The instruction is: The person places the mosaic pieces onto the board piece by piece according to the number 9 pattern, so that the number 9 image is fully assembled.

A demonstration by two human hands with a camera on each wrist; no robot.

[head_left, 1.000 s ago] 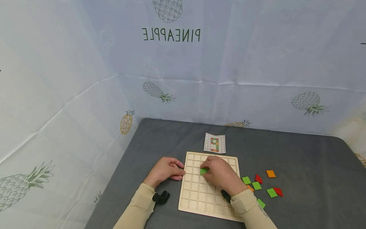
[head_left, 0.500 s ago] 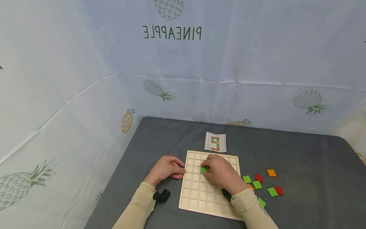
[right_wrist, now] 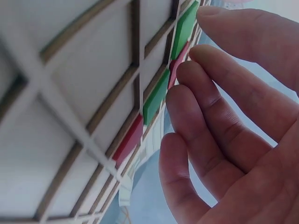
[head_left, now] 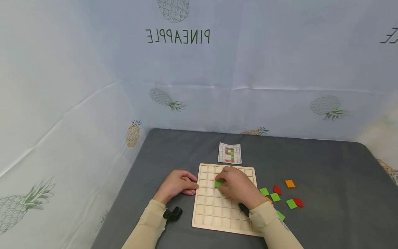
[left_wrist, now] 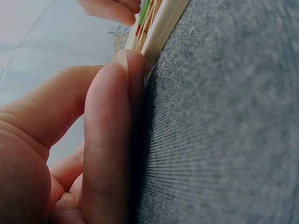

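Note:
A pale wooden grid board (head_left: 211,211) lies on the dark table. At its left edge my left hand (head_left: 176,184) pinches the rim, thumb and index fingertip close together in the left wrist view. Over the upper part of the board, my right hand (head_left: 238,185) has thumb and index finger on a green square tile (head_left: 218,184). In the right wrist view, another green tile (right_wrist: 156,95) and a red tile (right_wrist: 128,140) sit in the grid cells. From the head view, the right hand hides these.
Behind the board lies a paper card (head_left: 229,153) with a coloured grid pattern. To the right are loose green tiles (head_left: 291,203), red rounded tiles (head_left: 297,202) and an orange tile (head_left: 290,183). A pineapple-print cloth (head_left: 199,69) hangs behind the table.
The head view has shifted slightly, so everything sits a little further left. Both hands keep their places on the board and the green tile.

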